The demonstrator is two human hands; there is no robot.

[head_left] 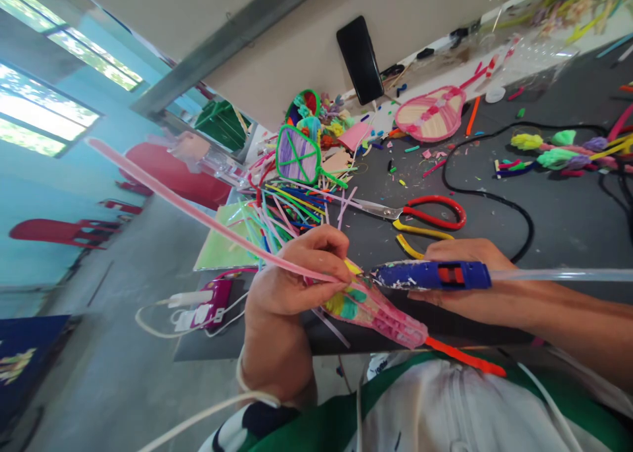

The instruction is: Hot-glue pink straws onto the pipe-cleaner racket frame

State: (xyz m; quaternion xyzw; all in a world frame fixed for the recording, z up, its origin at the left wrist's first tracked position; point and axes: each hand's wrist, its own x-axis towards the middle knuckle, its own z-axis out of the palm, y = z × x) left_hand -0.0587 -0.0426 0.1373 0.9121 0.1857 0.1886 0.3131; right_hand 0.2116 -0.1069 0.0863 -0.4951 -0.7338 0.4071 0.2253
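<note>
My left hand (301,274) pinches a long pink pipe cleaner (188,217) against a fan-shaped craft piece (386,313). The piece is covered in pink, yellow and teal fuzzy stems, and an orange stem (467,356) sticks out of its narrow end. In my right hand (465,251) is a blue glue gun (430,275), its nozzle at the edge of the craft piece beside my left fingertips. A clear glue stick (558,275) juts from the gun's back. The fingers of my right hand are mostly hidden behind the gun.
Scissors (430,213) with red and yellow handles lie just beyond my hands. Cut pipe cleaners (291,208), a purple-and-green craft piece (298,154), a pink fan (430,113), a black cable (519,215) and a phone (360,60) are farther back. A power strip (212,304) sits at the table's left edge.
</note>
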